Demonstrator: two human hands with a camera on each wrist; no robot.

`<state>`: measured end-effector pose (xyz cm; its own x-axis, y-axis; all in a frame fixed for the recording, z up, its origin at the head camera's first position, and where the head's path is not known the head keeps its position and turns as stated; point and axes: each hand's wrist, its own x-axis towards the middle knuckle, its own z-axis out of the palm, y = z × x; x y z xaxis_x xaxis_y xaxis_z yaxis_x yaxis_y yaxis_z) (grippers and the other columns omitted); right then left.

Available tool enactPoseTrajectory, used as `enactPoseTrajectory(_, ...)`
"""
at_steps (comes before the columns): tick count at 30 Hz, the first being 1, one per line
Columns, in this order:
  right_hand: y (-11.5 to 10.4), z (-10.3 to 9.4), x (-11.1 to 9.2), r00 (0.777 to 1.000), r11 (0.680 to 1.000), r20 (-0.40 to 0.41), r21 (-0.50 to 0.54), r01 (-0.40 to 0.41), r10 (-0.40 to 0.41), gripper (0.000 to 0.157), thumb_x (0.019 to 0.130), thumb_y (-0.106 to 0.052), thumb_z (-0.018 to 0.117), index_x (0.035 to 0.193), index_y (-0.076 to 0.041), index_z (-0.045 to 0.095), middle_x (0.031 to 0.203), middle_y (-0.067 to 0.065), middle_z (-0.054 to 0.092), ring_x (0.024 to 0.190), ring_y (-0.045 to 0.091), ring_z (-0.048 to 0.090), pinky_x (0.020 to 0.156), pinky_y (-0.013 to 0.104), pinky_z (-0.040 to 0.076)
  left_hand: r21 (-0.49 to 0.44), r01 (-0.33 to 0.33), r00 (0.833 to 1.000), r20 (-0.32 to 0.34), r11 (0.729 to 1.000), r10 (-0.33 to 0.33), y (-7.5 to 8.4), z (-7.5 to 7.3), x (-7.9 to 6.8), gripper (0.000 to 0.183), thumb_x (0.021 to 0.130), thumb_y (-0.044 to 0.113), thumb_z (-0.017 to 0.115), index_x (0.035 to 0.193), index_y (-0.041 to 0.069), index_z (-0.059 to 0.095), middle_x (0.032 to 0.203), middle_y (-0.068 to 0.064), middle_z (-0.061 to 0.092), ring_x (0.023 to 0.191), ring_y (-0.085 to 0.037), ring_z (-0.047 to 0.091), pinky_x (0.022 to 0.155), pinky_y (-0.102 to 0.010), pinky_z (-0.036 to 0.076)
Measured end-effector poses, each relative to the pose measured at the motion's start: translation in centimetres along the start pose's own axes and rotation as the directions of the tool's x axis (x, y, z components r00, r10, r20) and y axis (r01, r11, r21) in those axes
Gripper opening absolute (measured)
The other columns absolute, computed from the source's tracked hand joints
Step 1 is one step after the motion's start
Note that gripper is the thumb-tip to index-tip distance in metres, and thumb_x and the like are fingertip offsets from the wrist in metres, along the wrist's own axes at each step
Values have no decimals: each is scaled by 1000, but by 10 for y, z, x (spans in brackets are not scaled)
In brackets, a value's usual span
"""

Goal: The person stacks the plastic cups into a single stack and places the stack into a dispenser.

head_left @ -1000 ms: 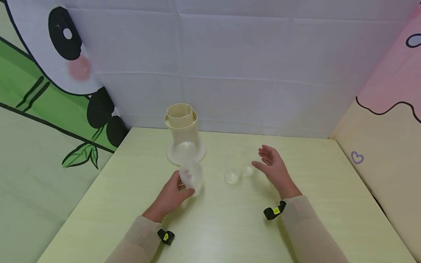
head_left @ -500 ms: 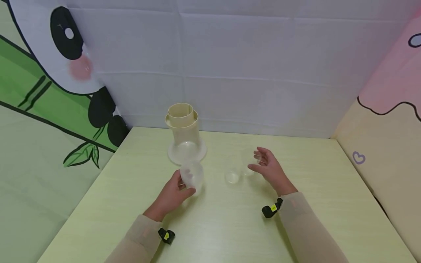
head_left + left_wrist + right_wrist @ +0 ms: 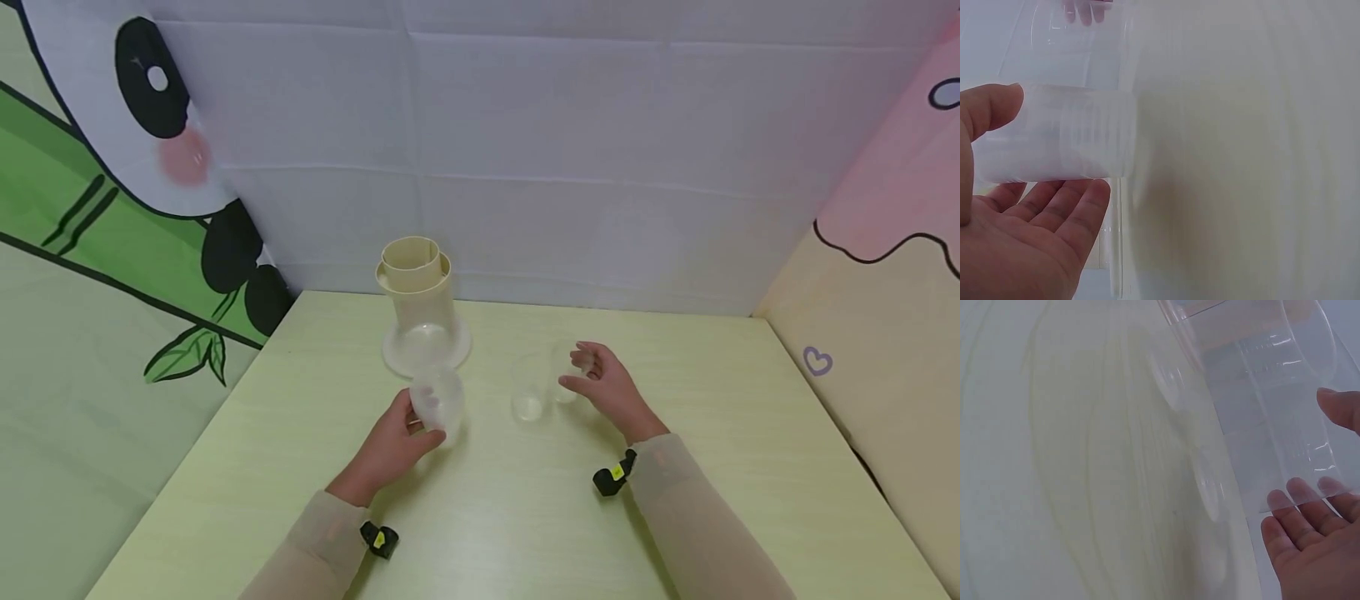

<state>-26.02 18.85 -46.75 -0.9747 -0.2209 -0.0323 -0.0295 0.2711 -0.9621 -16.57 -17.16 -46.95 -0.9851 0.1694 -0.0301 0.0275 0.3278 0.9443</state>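
In the head view my left hand (image 3: 393, 446) holds a translucent plastic cup (image 3: 437, 400) at the left of centre. The left wrist view shows my thumb and fingers on opposite sides of this cup, with several ridge lines near its table-side end. My right hand (image 3: 611, 387) is at a clear plastic cup (image 3: 564, 387) standing on the table, its thumb and curved fingers on either side of the wall. Firm contact there cannot be told. Another clear cup (image 3: 529, 404) stands just left of it.
A cream cylindrical holder (image 3: 420, 304) with a round whitish base (image 3: 459, 346) stands at the back of the pale table (image 3: 487, 533). An inner tube (image 3: 411, 260) rises from its top. A white cloth wall (image 3: 540, 167) closes off the back; printed panels flank both sides.
My right hand has moved left and slightly down, from beside the right-hand clear cup to around it. My left hand and its cup have hardly moved.
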Motion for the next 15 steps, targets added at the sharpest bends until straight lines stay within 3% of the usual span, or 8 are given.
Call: enactPoseTrajectory(15, 5, 3, 3, 999, 999, -13, -32, -31, 30, 78, 95, -31, 76, 158, -9, 35, 152, 12, 49, 144, 33, 40, 117, 53, 36, 9, 5, 1000, -3, 1000, -5, 1, 1, 0, 68, 95, 11, 74, 152, 7, 36, 151, -17, 49, 135, -38, 52, 107, -49, 49)
